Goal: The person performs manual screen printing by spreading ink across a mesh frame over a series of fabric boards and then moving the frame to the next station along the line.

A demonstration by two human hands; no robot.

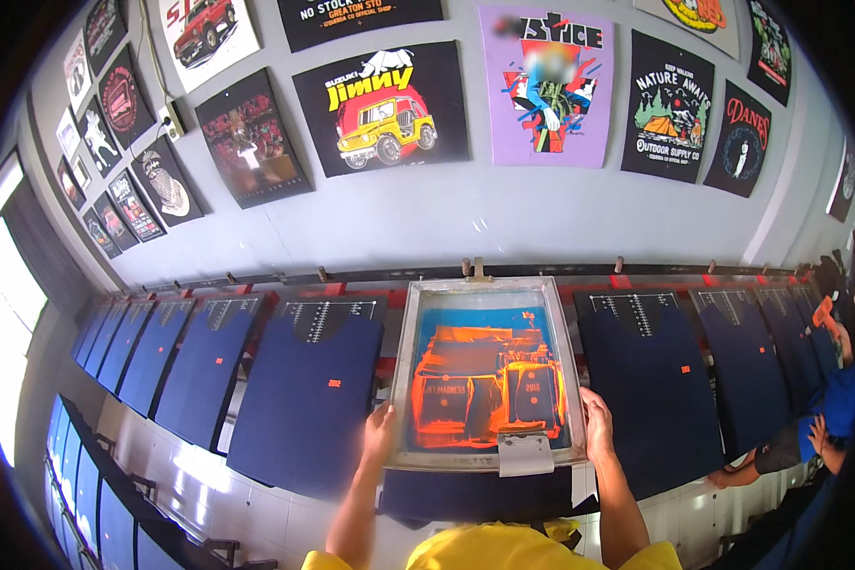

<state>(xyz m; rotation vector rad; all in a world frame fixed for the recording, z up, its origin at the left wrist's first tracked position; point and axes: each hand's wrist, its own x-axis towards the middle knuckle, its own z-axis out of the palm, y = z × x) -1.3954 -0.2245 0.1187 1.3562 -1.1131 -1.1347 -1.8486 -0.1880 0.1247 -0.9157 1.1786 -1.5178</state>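
Note:
A screen-printing frame (446, 462) with a pale rim is in front of me, over a navy shirt (484, 494) whose lower part shows below it. Orange ink (484, 404) is smeared across its blue mesh. My left hand (380, 432) is closed on the left side of the rim, near the front corner. The opposite side is gripped by my right hand (598, 423), its fingers partly hidden. A squeegee (524, 453) with a light handle rests at the near edge of the frame. I cannot tell whether the frame lies flat or is slightly raised.
Navy shirts (304, 408) on boards stand in a row to the left, others (646, 408) to the right, each with a small orange print. A metal hinge clamp (478, 270) joins the frame to the back rail. Another person's arm (774, 458) reaches in at right.

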